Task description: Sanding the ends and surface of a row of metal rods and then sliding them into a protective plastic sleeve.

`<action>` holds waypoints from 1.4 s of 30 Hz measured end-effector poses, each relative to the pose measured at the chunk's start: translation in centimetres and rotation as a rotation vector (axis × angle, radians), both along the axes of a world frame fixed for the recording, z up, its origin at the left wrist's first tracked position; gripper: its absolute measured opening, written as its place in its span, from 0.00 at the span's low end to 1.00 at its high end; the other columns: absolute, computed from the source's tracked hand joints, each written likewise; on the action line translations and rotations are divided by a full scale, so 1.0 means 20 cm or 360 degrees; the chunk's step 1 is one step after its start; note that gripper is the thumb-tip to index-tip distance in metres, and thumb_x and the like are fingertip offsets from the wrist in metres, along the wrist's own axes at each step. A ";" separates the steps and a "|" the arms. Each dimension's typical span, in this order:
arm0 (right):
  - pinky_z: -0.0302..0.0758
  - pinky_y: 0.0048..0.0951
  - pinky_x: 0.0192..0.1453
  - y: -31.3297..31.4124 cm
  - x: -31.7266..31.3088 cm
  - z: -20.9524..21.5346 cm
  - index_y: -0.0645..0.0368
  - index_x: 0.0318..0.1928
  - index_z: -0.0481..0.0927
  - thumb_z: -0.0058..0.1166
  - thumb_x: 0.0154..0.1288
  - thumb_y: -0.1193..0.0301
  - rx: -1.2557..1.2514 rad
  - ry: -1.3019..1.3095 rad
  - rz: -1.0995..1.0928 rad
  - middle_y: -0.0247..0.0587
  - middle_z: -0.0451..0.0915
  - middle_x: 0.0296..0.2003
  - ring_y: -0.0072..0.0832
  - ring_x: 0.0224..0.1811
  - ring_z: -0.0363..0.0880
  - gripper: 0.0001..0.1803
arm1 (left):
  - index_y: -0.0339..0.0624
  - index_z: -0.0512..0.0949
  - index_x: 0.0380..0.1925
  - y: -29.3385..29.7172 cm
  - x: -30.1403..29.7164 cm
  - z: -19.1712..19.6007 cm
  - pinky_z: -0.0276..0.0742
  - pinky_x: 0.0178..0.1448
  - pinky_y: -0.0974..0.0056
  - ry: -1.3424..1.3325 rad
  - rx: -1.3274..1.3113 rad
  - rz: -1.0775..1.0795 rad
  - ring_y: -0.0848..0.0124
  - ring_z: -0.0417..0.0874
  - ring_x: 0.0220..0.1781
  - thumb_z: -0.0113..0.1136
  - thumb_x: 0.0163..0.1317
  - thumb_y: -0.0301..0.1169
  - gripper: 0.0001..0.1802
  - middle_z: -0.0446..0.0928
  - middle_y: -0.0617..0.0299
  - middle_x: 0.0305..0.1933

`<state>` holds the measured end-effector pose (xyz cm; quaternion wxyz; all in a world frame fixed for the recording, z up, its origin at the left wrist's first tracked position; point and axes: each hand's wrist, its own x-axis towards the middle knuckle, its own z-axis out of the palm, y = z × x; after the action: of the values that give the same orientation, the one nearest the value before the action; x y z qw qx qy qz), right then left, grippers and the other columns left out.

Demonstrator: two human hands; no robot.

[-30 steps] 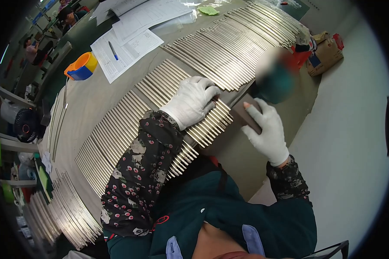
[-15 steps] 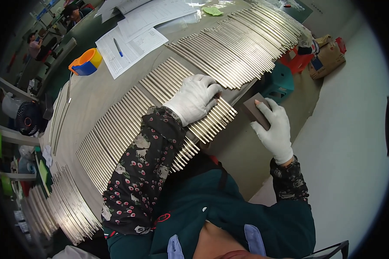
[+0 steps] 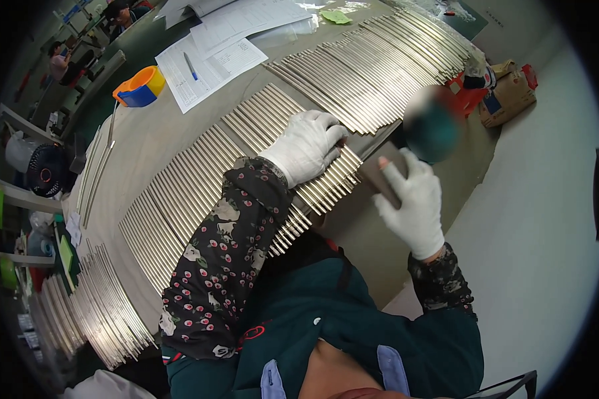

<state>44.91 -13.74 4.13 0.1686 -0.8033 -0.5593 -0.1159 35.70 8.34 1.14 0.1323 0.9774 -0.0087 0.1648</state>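
Observation:
Both my hands wear white gloves. My left hand (image 3: 307, 145) lies flat, palm down, on a long row of thin silver metal rods (image 3: 199, 186) laid side by side on the grey table (image 3: 146, 136). My right hand (image 3: 412, 203) is off the table's near edge and grips a small flat brown block (image 3: 378, 178), one fingertip showing through the glove. A second row of metal rods (image 3: 373, 73) lies farther along the table.
Printed paper sheets with a blue pen (image 3: 206, 63) and an orange and blue tape roll (image 3: 138, 86) lie behind the rods. More rod bundles (image 3: 93, 309) rest at the lower left. A fan (image 3: 43, 174), a red container (image 3: 469, 96) and a brown bag (image 3: 509, 100) stand around.
My right hand with the brown block has shifted slightly along the table's edge. My left hand stays pressed on the rods.

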 end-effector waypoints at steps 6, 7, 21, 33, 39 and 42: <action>0.70 0.43 0.56 -0.01 0.11 0.00 0.54 0.55 0.76 0.65 0.45 0.66 0.0272 -0.0088 -0.0128 0.56 0.70 0.56 0.48 0.53 0.70 0.32 | 0.41 0.74 0.45 -0.03 -0.05 0.02 0.67 0.60 0.51 0.0056 -0.0046 -0.0055 0.55 0.72 0.56 0.60 0.56 0.36 0.17 0.73 0.54 0.49; 0.69 0.43 0.57 0.01 0.13 0.00 0.55 0.56 0.75 0.66 0.45 0.67 0.0269 -0.0042 -0.0090 0.56 0.69 0.56 0.49 0.54 0.69 0.32 | 0.40 0.73 0.49 -0.05 -0.06 0.03 0.64 0.64 0.49 0.0058 0.0052 -0.0075 0.54 0.68 0.61 0.59 0.57 0.38 0.22 0.70 0.51 0.55; 0.58 0.53 0.67 0.64 0.37 0.01 0.53 0.58 0.74 0.56 0.58 0.53 0.0087 -0.0768 -0.0152 0.60 0.62 0.63 0.56 0.67 0.57 0.30 | 0.40 0.62 0.64 -0.16 -0.35 -0.01 0.45 0.74 0.42 0.0270 0.0085 0.0039 0.49 0.53 0.74 0.53 0.59 0.55 0.39 0.54 0.44 0.72; 0.52 0.55 0.71 0.53 -0.05 -0.06 0.66 0.63 0.62 0.50 0.57 0.46 -0.0358 0.0000 0.1160 0.66 0.60 0.62 0.61 0.68 0.55 0.43 | 0.39 0.57 0.65 -0.42 -0.91 0.12 0.50 0.71 0.41 0.0464 -0.0215 0.0305 0.49 0.56 0.72 0.67 0.46 0.50 0.49 0.55 0.45 0.70; 0.50 0.55 0.72 0.52 -0.26 -0.03 0.69 0.61 0.62 0.51 0.56 0.45 -0.0424 -0.0041 0.1417 0.68 0.60 0.62 0.60 0.67 0.56 0.44 | 0.41 0.57 0.65 -0.54 -1.12 0.14 0.50 0.71 0.41 0.0529 -0.0263 0.0638 0.48 0.57 0.71 0.67 0.47 0.47 0.48 0.56 0.45 0.70; 0.51 0.55 0.71 0.53 -0.35 -0.04 0.69 0.61 0.64 0.53 0.54 0.45 -0.0423 -0.0016 0.1537 0.68 0.60 0.62 0.60 0.67 0.56 0.44 | 0.42 0.56 0.66 -0.56 -1.25 0.13 0.49 0.71 0.41 0.0546 -0.0260 0.0811 0.47 0.58 0.70 0.67 0.47 0.47 0.48 0.56 0.45 0.69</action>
<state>37.84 -3.17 3.42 0.0964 -0.4668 -0.8780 0.0439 10.71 -2.87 3.72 0.1645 0.9478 0.2721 0.0255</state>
